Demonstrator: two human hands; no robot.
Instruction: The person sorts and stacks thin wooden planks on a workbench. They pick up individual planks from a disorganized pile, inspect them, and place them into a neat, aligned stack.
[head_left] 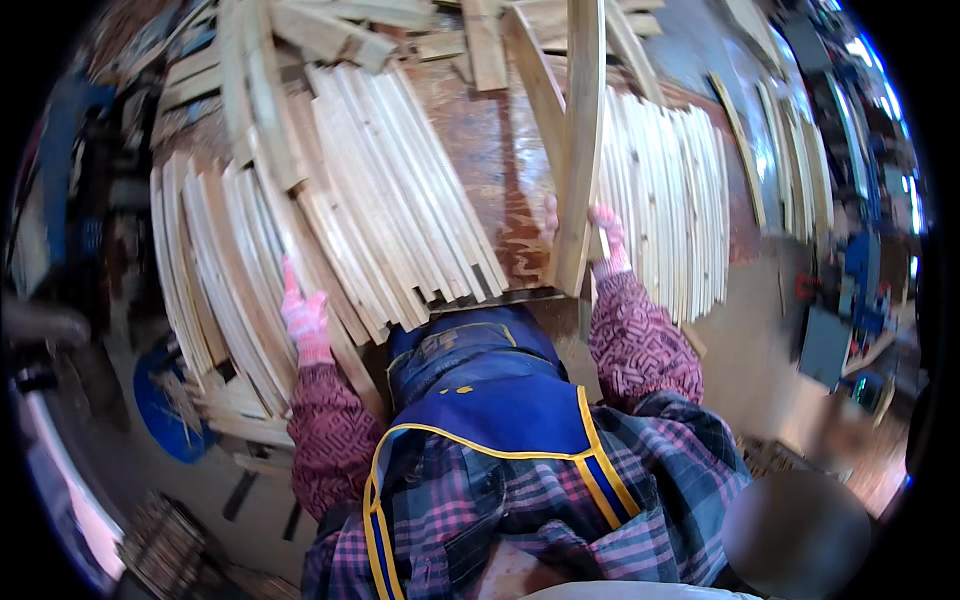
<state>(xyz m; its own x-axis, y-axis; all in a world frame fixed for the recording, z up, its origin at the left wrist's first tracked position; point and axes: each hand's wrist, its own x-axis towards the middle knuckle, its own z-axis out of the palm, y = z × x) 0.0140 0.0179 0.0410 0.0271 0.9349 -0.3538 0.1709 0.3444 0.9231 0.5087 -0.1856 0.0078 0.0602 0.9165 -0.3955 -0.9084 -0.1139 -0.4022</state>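
- Wooden slat in my right hand is long and narrow; its long axis runs almost straight away from me, near end at the front edge of the tabletop, far end pointing up toward the top of the view.
- My right hand, in a pink glove, rests against the slat's near end on its right side; the fingers lie along the wood, but I cannot tell whether they close around it.
- That slat lies over the bare brown strip of tabletop between two heaps of wood.
- Right stack of slats sits just beside the hand, its pieces lying roughly parallel to the held one.
- Left stack of slats fans out, its pieces tilted with far ends leaning left.
- My left hand, also in a pink glove, lies flat on the fanned slats at the left, its fingers stretched out and holding nothing.
- Blue apron fills the lower middle.
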